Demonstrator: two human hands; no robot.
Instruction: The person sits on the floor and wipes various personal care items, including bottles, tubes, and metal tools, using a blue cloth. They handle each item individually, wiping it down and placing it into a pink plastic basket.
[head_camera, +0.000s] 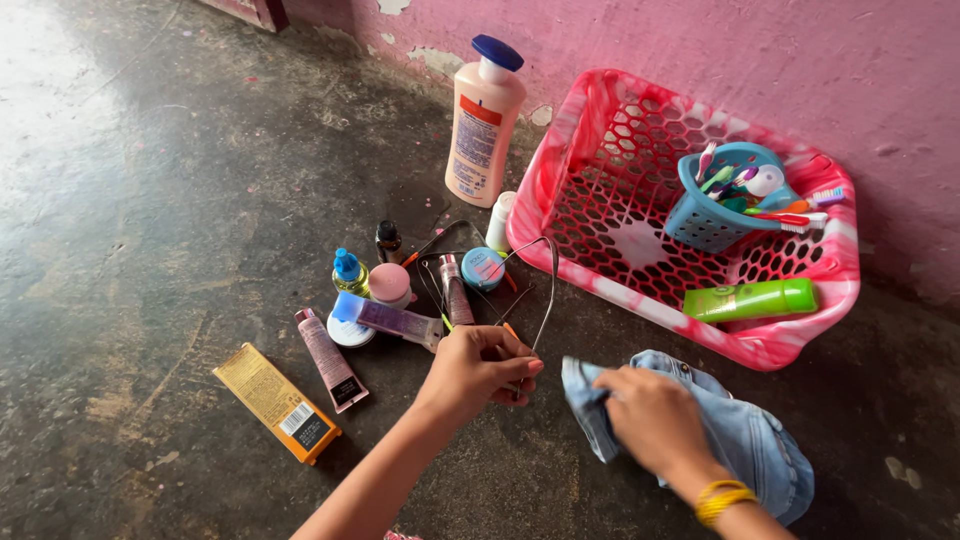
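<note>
Biggest thing here is the pink and white plastic mesh basket (600, 180) against the pink wall, one of those. Inside it sits one small blue plastic basket (715, 215) stuffed with toothbrushes (several, can't count them cleanly) and one green tube (752, 299) lying flat.

My right hand (655, 415) is pressed down on one bunched piece of light blue denim cloth (740, 435) on the dark concrete floor (150, 200), fingers closed on its left edge. My left hand (478, 365) is pinched shut on the ends of a thin bent metal wire tongue cleaner (545, 290); its loop reaches up over the clutter towards the basket rim.

That's my worry: the loop hangs right over the small round teal tin (483, 268) and the little bottles, so a careless swing could knock them rolling. The one tall peach lotion bottle with a blue cap (483, 125) looks tippy too.

Rest of the count: one orange cardboard box (275, 402), three tubes on the floor (pink, purple, a small dark one), three small bottles, one pink-lidded jar. More wire bits lie tangled there; can't tell how many.
</note>
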